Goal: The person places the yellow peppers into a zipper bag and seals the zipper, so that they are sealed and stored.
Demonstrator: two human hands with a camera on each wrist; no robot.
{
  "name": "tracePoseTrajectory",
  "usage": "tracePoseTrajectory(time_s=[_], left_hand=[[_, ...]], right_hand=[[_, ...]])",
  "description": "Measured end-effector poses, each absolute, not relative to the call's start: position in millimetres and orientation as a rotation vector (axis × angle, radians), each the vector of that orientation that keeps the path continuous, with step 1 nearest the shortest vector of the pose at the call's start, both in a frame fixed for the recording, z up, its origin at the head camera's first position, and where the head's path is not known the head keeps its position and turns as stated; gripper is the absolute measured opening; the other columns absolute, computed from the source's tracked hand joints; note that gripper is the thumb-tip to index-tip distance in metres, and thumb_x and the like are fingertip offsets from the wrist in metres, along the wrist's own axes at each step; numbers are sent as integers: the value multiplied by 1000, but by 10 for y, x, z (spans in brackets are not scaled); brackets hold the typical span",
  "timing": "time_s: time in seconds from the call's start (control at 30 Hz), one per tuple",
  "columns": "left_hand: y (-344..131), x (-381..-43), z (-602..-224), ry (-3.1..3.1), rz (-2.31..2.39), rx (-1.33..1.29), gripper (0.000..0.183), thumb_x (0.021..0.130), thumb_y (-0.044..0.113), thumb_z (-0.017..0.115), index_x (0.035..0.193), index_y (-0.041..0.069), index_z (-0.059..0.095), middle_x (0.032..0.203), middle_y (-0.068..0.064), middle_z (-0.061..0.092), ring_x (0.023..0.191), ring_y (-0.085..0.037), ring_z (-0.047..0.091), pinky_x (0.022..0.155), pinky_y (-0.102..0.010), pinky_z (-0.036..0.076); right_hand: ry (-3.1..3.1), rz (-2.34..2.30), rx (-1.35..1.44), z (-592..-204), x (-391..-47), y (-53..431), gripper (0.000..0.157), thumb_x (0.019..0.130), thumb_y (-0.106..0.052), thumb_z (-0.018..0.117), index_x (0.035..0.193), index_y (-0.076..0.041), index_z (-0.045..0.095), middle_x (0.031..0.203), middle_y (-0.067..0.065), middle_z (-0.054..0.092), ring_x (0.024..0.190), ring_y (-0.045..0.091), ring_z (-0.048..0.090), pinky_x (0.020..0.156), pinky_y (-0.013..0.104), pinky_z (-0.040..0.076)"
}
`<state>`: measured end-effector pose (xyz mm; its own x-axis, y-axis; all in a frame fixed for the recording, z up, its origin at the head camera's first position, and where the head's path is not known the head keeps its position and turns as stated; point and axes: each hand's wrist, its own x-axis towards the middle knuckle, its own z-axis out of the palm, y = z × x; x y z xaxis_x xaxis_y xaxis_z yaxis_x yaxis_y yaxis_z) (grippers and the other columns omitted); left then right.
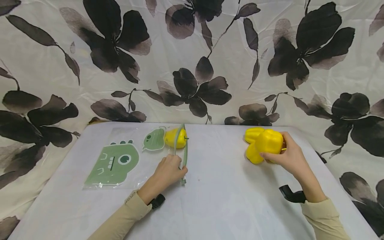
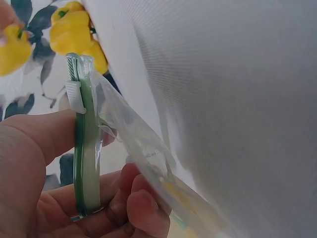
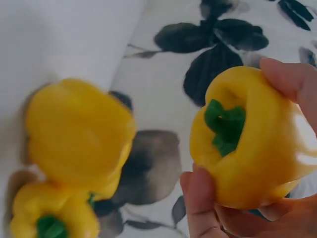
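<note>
A clear zip bag (image 1: 115, 166) with green cartoon prints lies flat on the table, its green zip edge (image 2: 88, 148) toward the right. My left hand (image 1: 171, 168) grips that edge, thumb on one side by the white slider (image 2: 75, 96) and curled fingers on the other. Just inside the bag's mouth sits a yellow bell pepper (image 1: 172, 137). In my right hand (image 1: 292, 156) is another yellow bell pepper (image 3: 247, 144), held between thumb and fingers with its green stem showing in the right wrist view. Two more yellow peppers (image 3: 79, 134) rest right beside it on the table.
The white-covered table (image 1: 210, 206) ends at a flower-patterned cloth (image 1: 228, 76) behind and on both sides. A black wrist strap mount (image 1: 292, 195) sticks out from the right wrist, and a smaller one (image 1: 158, 201) from the left.
</note>
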<state>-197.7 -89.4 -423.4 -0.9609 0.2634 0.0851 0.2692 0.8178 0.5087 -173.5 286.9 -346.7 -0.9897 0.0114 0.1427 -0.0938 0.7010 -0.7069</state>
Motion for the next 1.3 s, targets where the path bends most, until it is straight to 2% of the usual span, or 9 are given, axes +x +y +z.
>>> tracePoseTrajectory(time_s=[0.33,0.63,0.87,1.07,1.3], left_hand=[[-894,-1981,-4234,-3005,-845,-417,25,84,16,70,66,5,56,53,0,45,44,-13,45,42,-25,38],[-882,-1985,-4253,-2990,-881,-441,20,85,15,70,72,2,63,53,0,49,43,-11,46,41,-24,38],[-892,-1988,-4257,-2958,-892,-471,25,84,15,70,64,6,58,49,3,43,41,-10,41,40,-24,33],[-905,-1993,-4255,-2918,-879,-516,29,82,13,71,59,9,54,49,6,38,42,-8,34,41,-23,29],[-908,-1995,-4252,-2909,-861,-529,21,81,12,72,63,7,63,54,3,48,45,-9,41,44,-25,36]], right_hand=[[-2520,1466,287,-3366,-2109,2206,73,78,-23,85,134,-8,41,119,12,53,101,28,54,86,39,48],[-2393,1697,382,-3479,-2317,1583,66,80,-24,83,133,-10,46,119,10,54,101,27,56,85,39,51],[-2510,1594,490,-3632,-2430,1185,66,76,-26,84,130,-10,48,115,9,58,98,26,58,82,41,51],[-2657,1518,548,-3918,-2475,962,67,72,-25,84,128,-10,50,112,8,62,94,24,58,82,38,48],[-2789,1527,623,-4199,-2505,913,64,67,-19,81,124,-10,55,109,6,59,93,22,55,82,37,46]])
